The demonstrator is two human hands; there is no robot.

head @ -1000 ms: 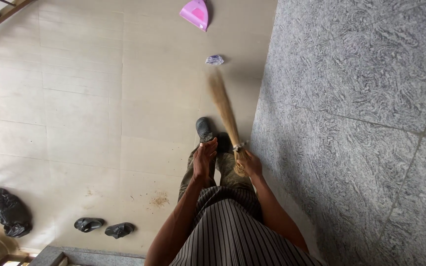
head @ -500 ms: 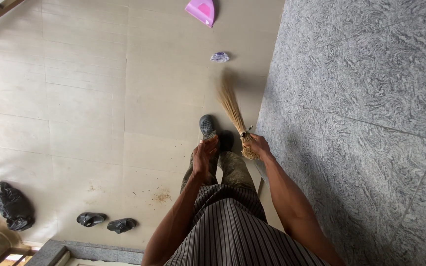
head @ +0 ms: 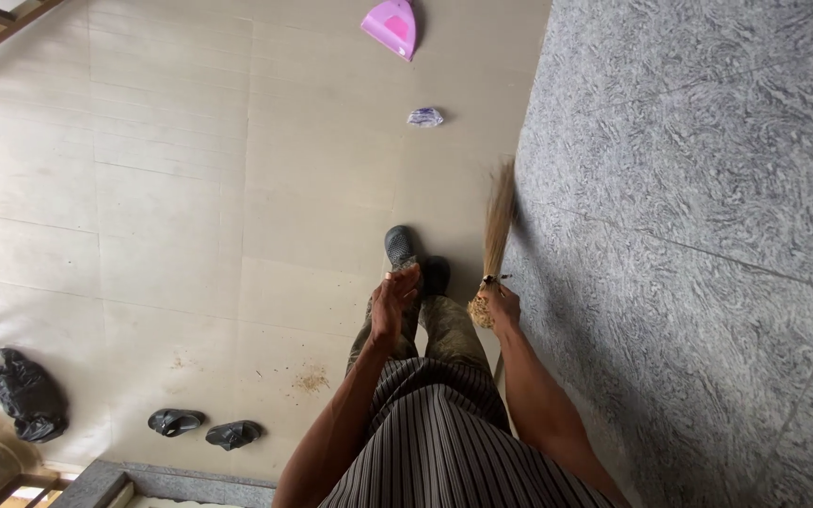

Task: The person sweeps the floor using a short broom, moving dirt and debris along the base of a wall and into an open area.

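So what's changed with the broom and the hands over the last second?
The left hand has let go of the broom and now hangs open beside it. The right hand alone grips the handle end, and the bristles have swung from the middle of the tiled floor over to the grey wall. The pink dustpan and crumpled wrapper lie where they were.

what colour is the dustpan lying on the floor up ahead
The dustpan is pink, with a darker pink patch in its middle; the head view shows it near the top edge.
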